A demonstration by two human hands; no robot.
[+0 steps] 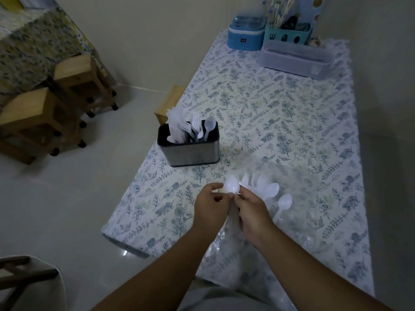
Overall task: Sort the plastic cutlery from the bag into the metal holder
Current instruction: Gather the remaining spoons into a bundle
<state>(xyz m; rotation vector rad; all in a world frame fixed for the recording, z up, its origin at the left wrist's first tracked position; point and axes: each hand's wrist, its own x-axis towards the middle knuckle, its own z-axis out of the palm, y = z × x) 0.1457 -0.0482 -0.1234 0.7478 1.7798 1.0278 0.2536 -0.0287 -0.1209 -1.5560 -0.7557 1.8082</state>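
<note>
Both forearms reached in from the bottom edge, and the two hands met close together over the near part of the desk [280,122]. The left hand [210,209] was curled, its thumb and fingertips closed toward the handle of a white plastic spoon [231,187]. The right hand [252,212] gripped that same spoon lower on the stem, fingers wrapped shut around it, and the bowl stood up just above both sets of knuckles. Exactly which fingers bore on the handle was hard to make out.

Under and to the right of the hands lay the clear plastic bag [292,212], crinkled and nearly see-through, so its outline was difficult to follow. Loose cutlery [262,185] lay fanned out just beyond the right hand, with another spoon [284,201] a little further right.

The desk's left edge ran close by the left hand, with bare floor [67,198] beyond it. Between the hands and the metal holder [190,153] the flowered cloth was open. The holder stood near that left edge, with knives, forks and spoons upright in separate sections.

Wooden stools [40,113] stood further left. Storage boxes [294,59] crowded the far end by the wall.
</note>
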